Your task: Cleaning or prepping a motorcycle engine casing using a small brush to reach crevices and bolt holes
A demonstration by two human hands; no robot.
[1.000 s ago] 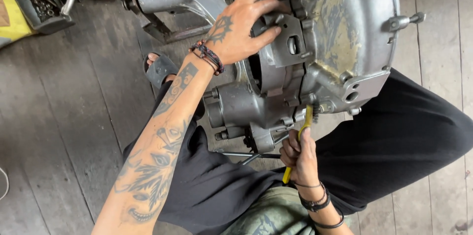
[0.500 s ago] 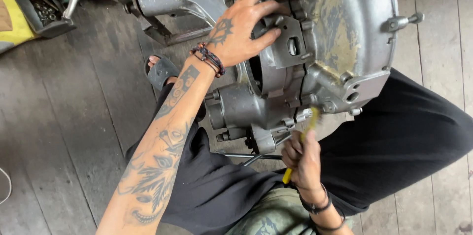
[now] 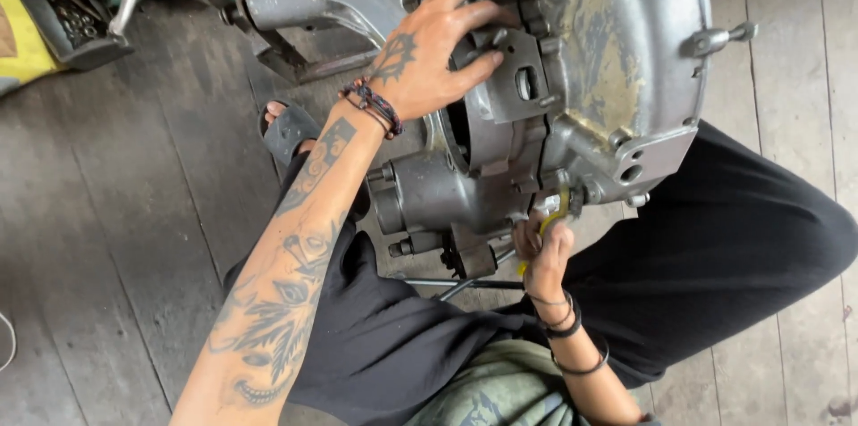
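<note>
Engine case [image 3: 626, 77] sits on your lap. Your left hand [image 3: 429, 59] rests flat on it, grip released. Your right hand [image 3: 543, 252], at 6 o'clock under case, clenched on yellow tool [image 3: 556, 211].

At about nine to ten o'clock, against the far left edge, lies a yellow bag [image 3: 20, 46] with a patch of red at its top; whether it bears a label I can't tell. No signs or screens show anywhere, and no label on the metal parts.
</note>
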